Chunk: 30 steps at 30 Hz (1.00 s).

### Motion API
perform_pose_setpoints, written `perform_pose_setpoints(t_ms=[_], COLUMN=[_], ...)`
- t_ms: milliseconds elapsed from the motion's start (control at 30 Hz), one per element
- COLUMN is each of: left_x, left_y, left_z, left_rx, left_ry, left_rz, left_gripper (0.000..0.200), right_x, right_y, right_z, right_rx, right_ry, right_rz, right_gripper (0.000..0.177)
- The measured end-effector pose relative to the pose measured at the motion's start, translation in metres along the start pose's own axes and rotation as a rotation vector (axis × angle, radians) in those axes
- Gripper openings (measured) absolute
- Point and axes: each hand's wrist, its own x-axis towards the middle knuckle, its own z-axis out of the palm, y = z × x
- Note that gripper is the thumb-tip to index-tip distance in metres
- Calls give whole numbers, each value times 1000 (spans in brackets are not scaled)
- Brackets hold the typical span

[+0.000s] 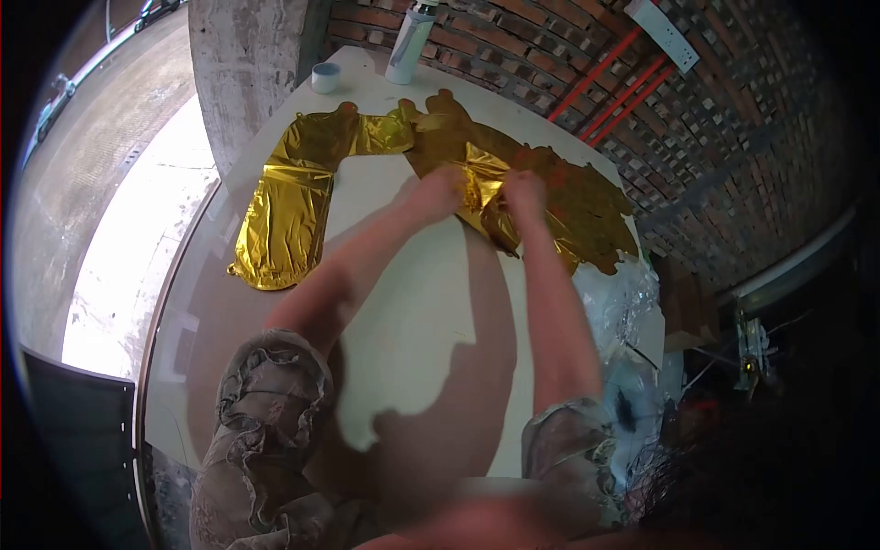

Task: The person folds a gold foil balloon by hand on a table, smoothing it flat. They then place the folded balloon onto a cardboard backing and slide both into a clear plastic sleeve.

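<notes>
Foil [483, 179], gold and crumpled, is caught between the two hands at the far middle of the table [403, 312]. The left hand [440, 192] and the right hand [524, 194] sit close together, each closed on a fold of it, with a bright creased strip showing between them. The picture is too soft to show single fingers, but neither hand looks spread. The gripped fold belongs to a wider sheet that lies flat in shade and runs away to the right. The step in hand looks like opening out or smoothing a bunched part of this sheet. Going on would call for an even, gentle pull from both sides, since thin foil creases and tears easily, with the rest of the sheet kept flat on the table. Left of the hands lies a balloon [293, 197], flat, gold and bright in the sun, its upper end touching the sheet. A bottle [410, 41] and a tape roll [325, 76] stand at the far edge, near a pillar [247, 64]. Clear wrap [632, 302] lies at the right edge, below a brick wall [733, 137].
</notes>
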Motion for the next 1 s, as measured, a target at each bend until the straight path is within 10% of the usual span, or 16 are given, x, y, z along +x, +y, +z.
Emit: perform_pose_setpoints(t_ms=[67,133,500,567,733,833,1000], left_x=[-16,-20,-21,-20,-21,-17,-42], left_y=[27,32,26,26,37,54,173], left_z=[-13,-9,-3,-5,-12,-15,-41], left_rx=[418,450,462,468,472,392,-19], left_ry=[-161,-161,-142,-150,-178,-263,168], left_rz=[193,197,194,204,193,83,302], left_gripper=[23,24,30,31,33,51,123], right_x=[33,51,73,103,11,-48,-123], right_y=[-11,-48,-211,-207,-232,-231,-202], right_z=[-44,-85,-306,-371,-385,-358,-304], right_rx=[-1112,-550,-664,-888,-788,-944,-959], right_ry=[131,352,899,975,1051,922,735], right_rz=[-572,-180,-448,-818,-801,-806,-1148], right_gripper=[30,31,39,42,36,37,23])
